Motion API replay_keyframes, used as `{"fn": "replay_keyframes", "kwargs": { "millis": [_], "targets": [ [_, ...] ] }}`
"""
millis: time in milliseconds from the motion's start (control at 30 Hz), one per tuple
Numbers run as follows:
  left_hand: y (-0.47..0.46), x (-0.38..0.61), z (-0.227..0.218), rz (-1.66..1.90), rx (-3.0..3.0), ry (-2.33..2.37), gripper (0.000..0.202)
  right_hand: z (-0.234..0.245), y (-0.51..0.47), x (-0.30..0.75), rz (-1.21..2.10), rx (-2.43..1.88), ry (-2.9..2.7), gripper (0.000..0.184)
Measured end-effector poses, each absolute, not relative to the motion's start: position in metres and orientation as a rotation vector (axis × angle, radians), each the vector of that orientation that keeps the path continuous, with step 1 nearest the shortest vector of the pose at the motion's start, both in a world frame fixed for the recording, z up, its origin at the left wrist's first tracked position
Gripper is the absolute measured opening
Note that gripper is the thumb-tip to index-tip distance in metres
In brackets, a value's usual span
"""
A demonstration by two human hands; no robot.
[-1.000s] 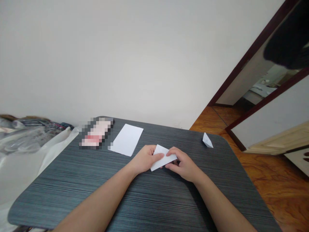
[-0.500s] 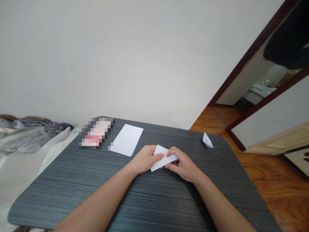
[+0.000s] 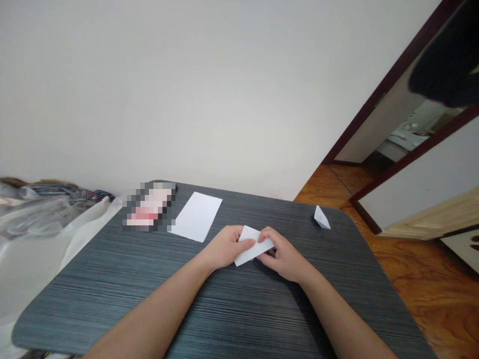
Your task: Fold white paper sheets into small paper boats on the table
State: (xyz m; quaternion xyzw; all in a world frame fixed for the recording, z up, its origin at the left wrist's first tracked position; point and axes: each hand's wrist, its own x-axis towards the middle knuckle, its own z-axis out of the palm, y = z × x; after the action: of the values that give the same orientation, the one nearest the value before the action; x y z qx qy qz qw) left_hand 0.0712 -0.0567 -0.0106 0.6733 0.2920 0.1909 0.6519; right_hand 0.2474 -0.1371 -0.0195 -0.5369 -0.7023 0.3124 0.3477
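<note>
Between my hands is a small folded piece of white paper [image 3: 245, 255], held tilted above the dark table. My left hand [image 3: 226, 248] grips its left side, with the thumb lying flat on top and the fingers underneath. At the right end my right hand [image 3: 282, 255] pinches the paper, index finger on its upper face. The undersides of the fingers are mostly hidden. A flat stack of white paper [image 3: 198, 215] lies on the table beyond my left hand. Off to the far right sits a small folded white paper shape [image 3: 321, 218], standing up in a point.
The dark wood-grain table [image 3: 123, 284] has rounded corners and meets a white wall [image 3: 224, 99]. A blurred-out flat object [image 3: 151, 205] lies at its back left. Clear plastic and fabric [image 3: 48, 209] are heaped at the left. An open doorway [image 3: 392, 134] stands at the right.
The folded paper has tilted very slightly in my hands, its near corner shifting a little to the right. Both hands keep their hold; everything else is still.
</note>
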Motion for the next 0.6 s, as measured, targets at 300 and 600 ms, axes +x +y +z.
{"fn": "replay_keyframes", "kwargs": {
  "millis": [300,600],
  "targets": [
    [-0.0563,0.0709,-0.0118,0.426,1.596,0.686,0.016,-0.0152,-0.1389,0.2502,0.867,-1.353,-1.769,0.024],
    [-0.0563,0.0704,-0.0134,0.409,1.614,0.695,0.02,-0.0206,-0.134,0.2532,0.8,-1.274,-1.787,0.019]
  ]
}}
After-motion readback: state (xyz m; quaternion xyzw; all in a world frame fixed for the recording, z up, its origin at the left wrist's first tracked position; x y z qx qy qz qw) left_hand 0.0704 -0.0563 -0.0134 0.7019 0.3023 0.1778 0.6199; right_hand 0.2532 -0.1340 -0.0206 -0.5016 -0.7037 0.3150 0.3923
